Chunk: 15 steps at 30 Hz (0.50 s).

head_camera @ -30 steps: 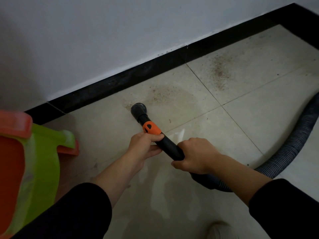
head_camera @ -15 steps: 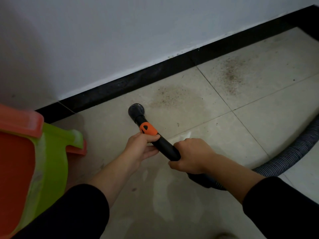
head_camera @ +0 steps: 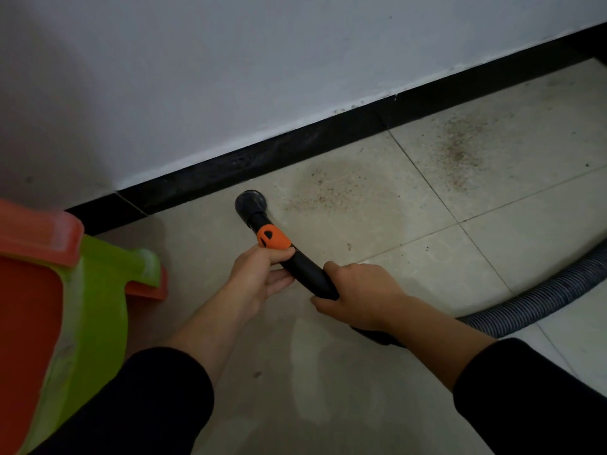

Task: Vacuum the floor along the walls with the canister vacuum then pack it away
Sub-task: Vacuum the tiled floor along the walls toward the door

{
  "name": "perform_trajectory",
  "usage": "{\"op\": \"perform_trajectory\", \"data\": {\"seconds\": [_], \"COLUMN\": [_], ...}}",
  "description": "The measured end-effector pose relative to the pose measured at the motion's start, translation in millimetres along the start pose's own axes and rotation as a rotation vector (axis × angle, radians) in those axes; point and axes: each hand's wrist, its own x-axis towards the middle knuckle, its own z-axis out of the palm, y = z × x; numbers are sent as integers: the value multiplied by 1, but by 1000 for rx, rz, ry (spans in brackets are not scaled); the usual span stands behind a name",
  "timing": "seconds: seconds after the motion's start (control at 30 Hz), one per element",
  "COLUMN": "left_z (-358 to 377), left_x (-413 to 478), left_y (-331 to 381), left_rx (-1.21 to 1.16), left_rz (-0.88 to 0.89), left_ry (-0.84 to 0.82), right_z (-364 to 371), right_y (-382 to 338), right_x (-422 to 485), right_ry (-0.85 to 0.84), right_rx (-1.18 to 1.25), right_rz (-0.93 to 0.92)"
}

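Head view, the only view supplied.

**Hold.** Both hands are on the black wand (head_camera: 303, 269) of the vacuum. The left hand (head_camera: 259, 277) takes it just behind the orange collar (head_camera: 272, 238), with its fingers (head_camera: 279, 256) curled round the tube and pinching it from above and below. The right hand (head_camera: 356, 297) is closed over the wand's rear end, where the ribbed hose (head_camera: 542, 297) joins. The forward hand appears placed to steer and the rear hand to carry the drag of the hose.

**Task item.** The round nozzle (head_camera: 251, 201) sits low at the floor (head_camera: 345, 389), close to the black baseboard (head_camera: 295, 152) but apart from it. Whether it touches the tile cannot be told. The canister itself is not in view; the hose runs off the right edge.

**Surface.** Pale tiles with visible grout lines. A patch of brown grit (head_camera: 331, 188) lies just right of the nozzle, and a second patch (head_camera: 460, 149) lies further right along the same baseboard. In my judgement the wall run is unfinished and packing away has not begun.

**Room.** A plain white wall (head_camera: 230, 77), scuffed above the baseboard. A green and orange plastic seat (head_camera: 92, 290) stands at left, near the wall, and may obstruct that stretch. The light is dim.
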Motion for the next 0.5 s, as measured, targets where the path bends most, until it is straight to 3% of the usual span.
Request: {"op": "perform_trajectory", "data": {"seconds": [0.5], "left_z": [-5], "left_x": [23], "left_y": [6], "left_rx": [-94], "left_rz": [51], "left_ry": [88], "right_z": [0], "right_y": [-5], "right_x": [30], "right_ry": [87], "right_rx": [22], "right_rz": [23]}}
